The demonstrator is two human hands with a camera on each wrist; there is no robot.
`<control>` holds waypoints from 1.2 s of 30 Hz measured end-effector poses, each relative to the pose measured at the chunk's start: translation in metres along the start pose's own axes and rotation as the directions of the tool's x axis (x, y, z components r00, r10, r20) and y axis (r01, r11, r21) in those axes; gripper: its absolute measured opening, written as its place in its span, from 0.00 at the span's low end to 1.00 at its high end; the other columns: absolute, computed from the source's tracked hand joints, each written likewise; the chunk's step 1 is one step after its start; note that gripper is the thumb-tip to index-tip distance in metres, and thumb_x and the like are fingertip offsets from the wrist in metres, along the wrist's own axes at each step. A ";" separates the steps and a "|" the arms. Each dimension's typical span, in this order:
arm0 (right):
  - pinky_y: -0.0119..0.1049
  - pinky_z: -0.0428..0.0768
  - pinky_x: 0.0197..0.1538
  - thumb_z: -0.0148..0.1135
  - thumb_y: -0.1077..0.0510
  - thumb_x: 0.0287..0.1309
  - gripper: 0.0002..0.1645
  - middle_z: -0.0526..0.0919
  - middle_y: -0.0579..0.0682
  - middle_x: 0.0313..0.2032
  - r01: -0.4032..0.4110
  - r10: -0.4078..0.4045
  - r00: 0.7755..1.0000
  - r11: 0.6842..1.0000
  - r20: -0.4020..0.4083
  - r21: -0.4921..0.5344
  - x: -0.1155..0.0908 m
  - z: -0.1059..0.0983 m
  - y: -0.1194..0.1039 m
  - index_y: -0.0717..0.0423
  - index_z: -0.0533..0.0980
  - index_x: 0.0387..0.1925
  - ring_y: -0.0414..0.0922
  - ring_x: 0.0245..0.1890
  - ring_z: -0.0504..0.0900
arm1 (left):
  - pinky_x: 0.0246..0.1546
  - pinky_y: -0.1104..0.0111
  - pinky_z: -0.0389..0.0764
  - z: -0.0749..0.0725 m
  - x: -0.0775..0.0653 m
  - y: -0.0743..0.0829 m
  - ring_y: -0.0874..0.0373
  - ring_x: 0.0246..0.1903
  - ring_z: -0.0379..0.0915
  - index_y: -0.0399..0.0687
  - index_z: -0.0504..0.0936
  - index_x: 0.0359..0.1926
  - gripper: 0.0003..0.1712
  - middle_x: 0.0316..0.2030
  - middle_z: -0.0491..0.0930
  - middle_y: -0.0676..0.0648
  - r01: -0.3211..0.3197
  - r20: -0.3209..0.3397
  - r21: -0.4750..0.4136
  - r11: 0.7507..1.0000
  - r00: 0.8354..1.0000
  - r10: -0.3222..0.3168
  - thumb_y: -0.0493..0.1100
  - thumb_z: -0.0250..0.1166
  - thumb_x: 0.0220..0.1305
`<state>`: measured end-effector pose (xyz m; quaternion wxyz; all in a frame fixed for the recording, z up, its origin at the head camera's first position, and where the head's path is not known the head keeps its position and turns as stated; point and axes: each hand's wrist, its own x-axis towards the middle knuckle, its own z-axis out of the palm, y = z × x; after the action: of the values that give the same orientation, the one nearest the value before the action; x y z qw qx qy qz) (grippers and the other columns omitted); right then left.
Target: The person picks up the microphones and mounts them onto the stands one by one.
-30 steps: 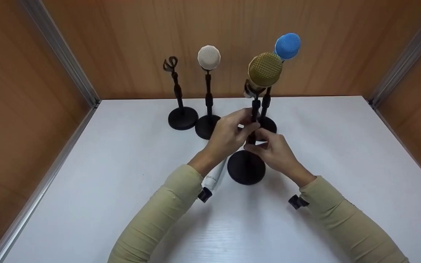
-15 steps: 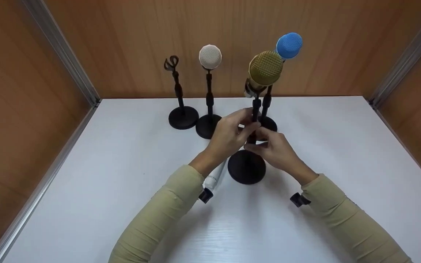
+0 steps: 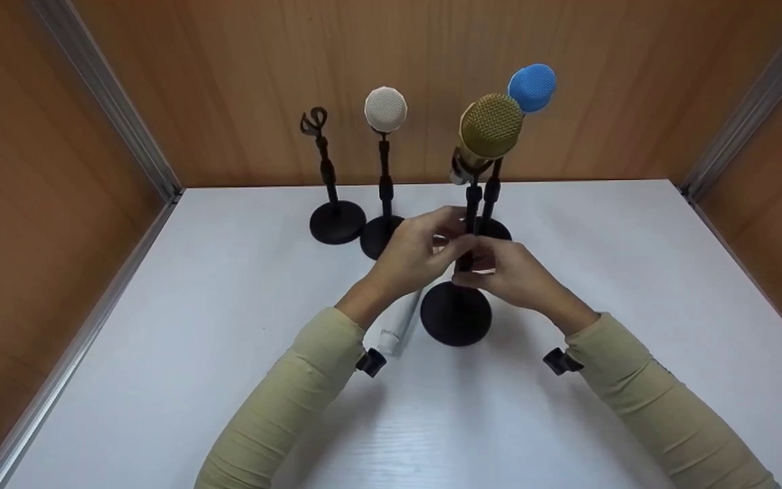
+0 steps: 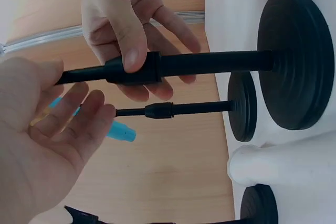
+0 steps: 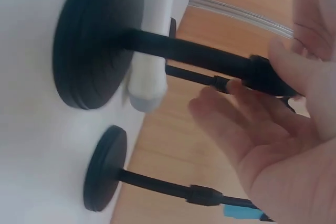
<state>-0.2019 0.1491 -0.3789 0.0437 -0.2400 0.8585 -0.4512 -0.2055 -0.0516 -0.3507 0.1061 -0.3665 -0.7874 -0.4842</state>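
A black desk microphone stand [image 3: 456, 316] with a gold microphone [image 3: 491, 128] on top stands upright at the middle of the table. My left hand [image 3: 413, 250] pinches the thin upper pole between thumb and fingers. Just below it, my right hand [image 3: 514, 273] grips the pole's black collar [image 4: 134, 68], thumb on the near side. In the right wrist view the thumb of my right hand [image 5: 286, 140] lies on that same collar, its fingers behind. A white microphone [image 3: 391, 333] lies on the table beside the base, partly hidden by my left arm.
Behind stand a bare stand with an open clip [image 3: 335, 222], a stand with a white microphone [image 3: 385, 110] and one with a blue microphone [image 3: 532, 88]. Wooden panels [image 3: 262, 81] enclose the white table [image 3: 228, 285] at the back and sides.
Both hands keep their hold on the stand. My wrists have moved slightly apart, the left one outward to the left, the right one a little to the right. The view has shifted slightly.
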 end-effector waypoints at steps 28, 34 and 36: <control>0.52 0.76 0.62 0.76 0.57 0.57 0.25 0.83 0.58 0.54 0.067 0.042 0.970 0.902 0.239 -0.427 -0.021 0.026 0.028 0.64 0.82 0.53 0.55 0.57 0.80 | 0.59 0.53 0.77 -0.020 -0.044 -0.105 0.40 0.56 0.75 0.36 0.82 0.56 0.17 0.54 0.78 0.36 0.373 -0.087 0.563 0.737 0.914 -0.396 0.37 0.67 0.68; 0.52 0.75 0.63 0.76 0.58 0.56 0.26 0.82 0.58 0.57 0.097 0.014 0.972 0.886 0.235 -0.453 -0.023 0.028 0.032 0.64 0.81 0.54 0.55 0.60 0.78 | 0.59 0.53 0.76 -0.017 -0.045 -0.108 0.39 0.57 0.73 0.38 0.83 0.58 0.18 0.54 0.78 0.35 0.355 -0.038 0.570 0.741 0.912 -0.409 0.36 0.68 0.68; 0.52 0.76 0.62 0.76 0.58 0.56 0.26 0.82 0.58 0.57 0.107 0.002 0.973 0.880 0.229 -0.462 -0.023 0.028 0.032 0.65 0.81 0.54 0.55 0.60 0.78 | 0.60 0.52 0.76 -0.016 -0.044 -0.108 0.39 0.58 0.72 0.38 0.81 0.61 0.21 0.56 0.77 0.35 0.350 -0.017 0.571 0.743 0.909 -0.416 0.37 0.67 0.69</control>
<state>-0.1853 0.1540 -0.4237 0.0678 -0.3157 0.9250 -0.2001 -0.2510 -0.1146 -0.4396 0.0630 -0.1756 -0.9573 -0.2210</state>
